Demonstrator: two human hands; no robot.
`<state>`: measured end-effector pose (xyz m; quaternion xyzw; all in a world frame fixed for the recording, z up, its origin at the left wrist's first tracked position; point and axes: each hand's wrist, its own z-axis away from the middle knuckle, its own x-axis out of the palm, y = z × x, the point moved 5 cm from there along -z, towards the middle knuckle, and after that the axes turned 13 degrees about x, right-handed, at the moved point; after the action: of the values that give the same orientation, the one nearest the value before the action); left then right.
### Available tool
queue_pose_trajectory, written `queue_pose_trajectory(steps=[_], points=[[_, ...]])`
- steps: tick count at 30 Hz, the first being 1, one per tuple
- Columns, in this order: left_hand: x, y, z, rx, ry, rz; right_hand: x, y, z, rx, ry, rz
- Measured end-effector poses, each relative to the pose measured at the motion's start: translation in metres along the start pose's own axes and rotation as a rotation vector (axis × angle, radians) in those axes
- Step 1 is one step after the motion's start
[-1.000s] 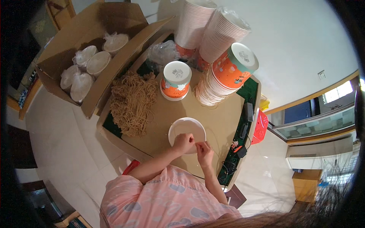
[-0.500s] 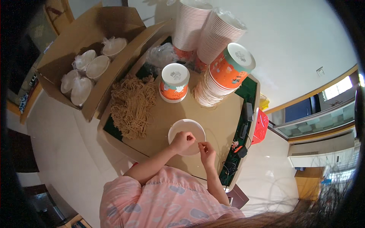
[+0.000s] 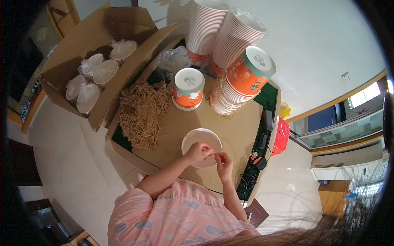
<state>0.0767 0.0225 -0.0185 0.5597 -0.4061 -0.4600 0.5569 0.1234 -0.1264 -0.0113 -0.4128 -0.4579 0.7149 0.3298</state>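
Note:
A white paper tub point(image 3: 201, 135) stands on the near part of the table with its open mouth up. Over its mouth my left hand point(image 3: 198, 152) is closed in a pinch. My right hand point(image 3: 224, 165), also pinching, is at the tub's right rim, its fingertips close to the left ones. Whatever thin thing they hold is too small to make out. A heap of tan strings point(image 3: 143, 117) lies to the left. Beyond the tub sit a short upside-down stack of orange paper tubs point(image 3: 188, 88) and a taller upside-down stack point(image 3: 246, 78) with strings hanging around its side.
Two tall stacks of tubs in plastic point(image 3: 207, 28) rise at the back, beside a crumpled clear bag point(image 3: 174, 59). An open cardboard box point(image 3: 135, 61) with wrapped tubs is at the left. Cables and a black adapter point(image 3: 268, 120) line the right table edge, near a red basket point(image 3: 282, 135).
My fingertips have drawn slightly closer together over the tub. The tubs and the string heap have stayed in place.

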Motion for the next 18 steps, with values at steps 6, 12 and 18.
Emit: queue_pose_trajectory(steps=[6,12,18], points=[[0.002,-0.007,-0.002,0.059,0.012,0.003,0.001,-0.005,0.001,0.000,-0.010,0.000],[0.003,-0.008,-0.003,0.041,0.022,-0.022,0.000,-0.005,0.001,0.002,-0.013,0.036],[0.003,0.006,0.000,0.208,0.079,-0.268,0.000,0.000,0.000,-0.001,-0.024,0.033]])
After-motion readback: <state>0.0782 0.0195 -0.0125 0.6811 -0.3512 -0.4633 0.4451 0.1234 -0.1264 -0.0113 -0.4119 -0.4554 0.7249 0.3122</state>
